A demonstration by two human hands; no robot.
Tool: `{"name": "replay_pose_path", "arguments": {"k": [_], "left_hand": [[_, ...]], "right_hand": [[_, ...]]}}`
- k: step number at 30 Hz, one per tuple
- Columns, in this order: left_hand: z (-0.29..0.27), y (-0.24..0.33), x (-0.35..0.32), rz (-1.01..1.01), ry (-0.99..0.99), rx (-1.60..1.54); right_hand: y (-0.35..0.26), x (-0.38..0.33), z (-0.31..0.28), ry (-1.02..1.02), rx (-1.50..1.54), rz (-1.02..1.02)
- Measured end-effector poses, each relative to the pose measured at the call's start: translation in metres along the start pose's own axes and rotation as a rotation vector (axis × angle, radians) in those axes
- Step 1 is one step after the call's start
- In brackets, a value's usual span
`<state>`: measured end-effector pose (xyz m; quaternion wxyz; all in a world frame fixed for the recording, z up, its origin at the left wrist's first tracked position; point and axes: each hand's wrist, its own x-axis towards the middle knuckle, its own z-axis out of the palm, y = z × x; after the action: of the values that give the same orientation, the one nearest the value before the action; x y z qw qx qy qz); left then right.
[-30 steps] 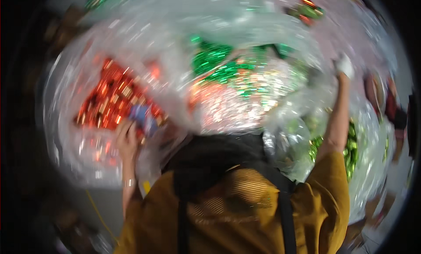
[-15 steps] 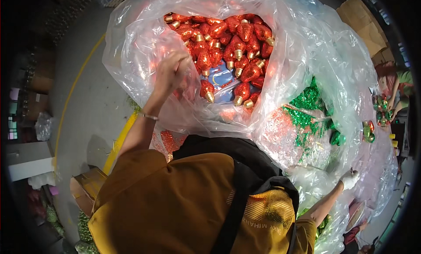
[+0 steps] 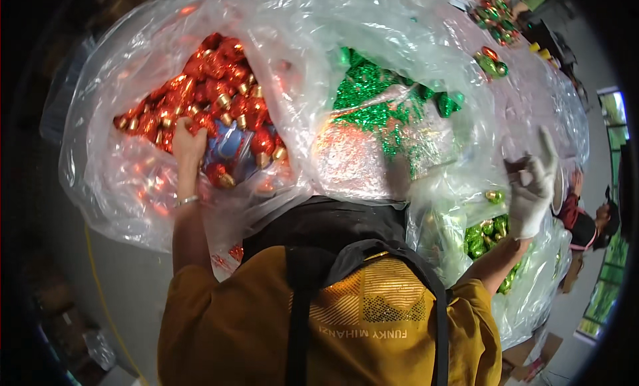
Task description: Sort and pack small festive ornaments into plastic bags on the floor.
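Glittery red bulb-shaped ornaments (image 3: 219,69) with gold caps lie heaped in a clear plastic bag (image 3: 93,166) at the left. My bare left hand (image 3: 190,145) reaches into this bag, its fingers curled round a red ornament at the near side of the heap. Beside them, a blue item (image 3: 229,145) shows partly between the ornaments. On the right, my right hand (image 3: 531,189) wears a white glove and is raised above the plastic, fingers apart with nothing seen in them. Shiny green bulb ornaments (image 3: 486,236) lie in another bag just below it.
A middle plastic-lined space holds loose green glitter (image 3: 373,96) and a few green ornaments (image 3: 449,103). Red and green ornaments (image 3: 491,63) lie at the far right, near another person's hands. A second person (image 3: 592,219) is at the right edge. Cardboard (image 3: 532,356) lies at lower right.
The view has swung to the right. My left hand has gone from the bag's plastic edge down into the red ornaments. My right hand has risen and spread its fingers.
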<state>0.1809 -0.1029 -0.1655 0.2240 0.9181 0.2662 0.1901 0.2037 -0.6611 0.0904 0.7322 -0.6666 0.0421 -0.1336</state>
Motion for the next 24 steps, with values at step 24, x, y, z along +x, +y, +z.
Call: {"name": "replay_pose_path", "arguments": {"k": [24], "left_hand": [[-0.087,0.181,-0.073,0.572,0.081,-0.441]], "right_hand": [[0.214,0.262,0.012,-0.415,-1.646,-0.007]]}}
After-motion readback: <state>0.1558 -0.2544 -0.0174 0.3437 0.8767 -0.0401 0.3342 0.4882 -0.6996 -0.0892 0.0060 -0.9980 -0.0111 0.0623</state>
